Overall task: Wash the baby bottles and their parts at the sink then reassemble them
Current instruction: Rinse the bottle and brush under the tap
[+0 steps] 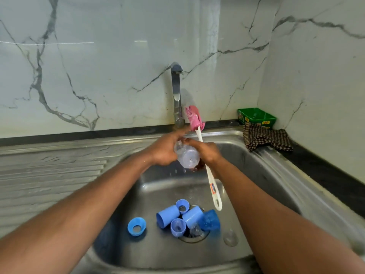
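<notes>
Both hands (185, 151) grip a clear bottle (186, 155), its base tilted toward the camera.

My left hand (166, 150) covers the near side of the clear bottle (186, 156), and my right hand (209, 153) hides the stretch of the white brush handle (214, 191) passing through it. The bottle's neck is lost between my fingers, so I cannot tell what sits there. A dark reddish smear below the bottle is too blurred to name. A clear teat (195, 230) on the drain, low in the frame, is half hidden by the blue caps (167, 216). My forearms run off the bottom edge.
</notes>
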